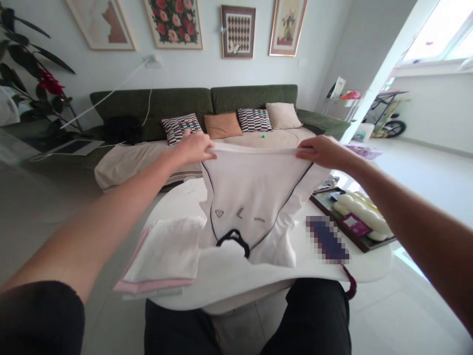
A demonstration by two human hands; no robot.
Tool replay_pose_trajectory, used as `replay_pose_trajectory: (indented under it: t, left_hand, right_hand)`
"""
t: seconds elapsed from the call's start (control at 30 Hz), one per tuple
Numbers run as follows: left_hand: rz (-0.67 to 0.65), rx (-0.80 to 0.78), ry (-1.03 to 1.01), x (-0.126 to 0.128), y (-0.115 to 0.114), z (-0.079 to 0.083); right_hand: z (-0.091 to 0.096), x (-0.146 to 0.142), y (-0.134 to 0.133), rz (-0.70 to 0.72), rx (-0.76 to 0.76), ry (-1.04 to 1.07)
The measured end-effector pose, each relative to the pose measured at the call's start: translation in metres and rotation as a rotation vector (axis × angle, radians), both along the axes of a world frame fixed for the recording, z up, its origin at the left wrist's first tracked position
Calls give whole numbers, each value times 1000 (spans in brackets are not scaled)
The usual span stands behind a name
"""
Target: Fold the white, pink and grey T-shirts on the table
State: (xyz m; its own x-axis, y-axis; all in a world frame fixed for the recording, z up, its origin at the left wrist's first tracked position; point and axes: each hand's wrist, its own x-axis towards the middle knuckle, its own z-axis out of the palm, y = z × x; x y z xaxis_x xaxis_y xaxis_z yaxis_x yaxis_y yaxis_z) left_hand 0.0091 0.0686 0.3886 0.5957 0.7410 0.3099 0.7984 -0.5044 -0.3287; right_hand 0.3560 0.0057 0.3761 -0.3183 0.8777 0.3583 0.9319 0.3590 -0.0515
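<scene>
On my feed, daylight burns out the window (pixel 434 29) at right and glares off the floor (pixel 424 207), while the left side stays dimmer, edges stretch, lettering on the shirt (pixel 254 182) looks soft, and blocky pixels mask one item (pixel 328 240).

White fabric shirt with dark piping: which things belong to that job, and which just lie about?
Belongs:
white shirt, gripped by left hand and right hand
probably folded white-and-pink cloth stack

Apparently lying about:
dark rectangular tray
cream puffy object
blurred blue rectangular item
tan rectangular cushion
</scene>
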Motion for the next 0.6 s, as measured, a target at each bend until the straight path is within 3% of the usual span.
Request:
replay_pose_trajectory:
  t: [0.07,0.13,0.2,0.23,0.3,0.4,0.53,0.6]
  left_hand:
    - [60,165,-17,-4,7,25]
    - [64,261,-31,-13,3,39]
    - [22,269,-52,-23,-9,35]
    - [-5,243,-70,-27,-17,25]
    - [-62,144,-103,-35,-37,-9]
    - [-156,-95,-121,-41,-73,-87]
    - [-92,-446,-125,-38,-130,-201]
    - [-44,-624,-72,-34,-156,-242]
  right_hand:
    - [15,-1,3,-74,202,-31]
    - [19,-2,-5,-151,366,-45]
    - [8,0,-21,-180,417,-46]
    - [-4,2,-30,-156,408,-57]
    - [-39,7,-48,-49,343,-91]
    - [-110,16,-74,98,224,-127]
    - [-211,18,-115,190,18,-91]
    - [-252,17,-137,193,-139,-57]
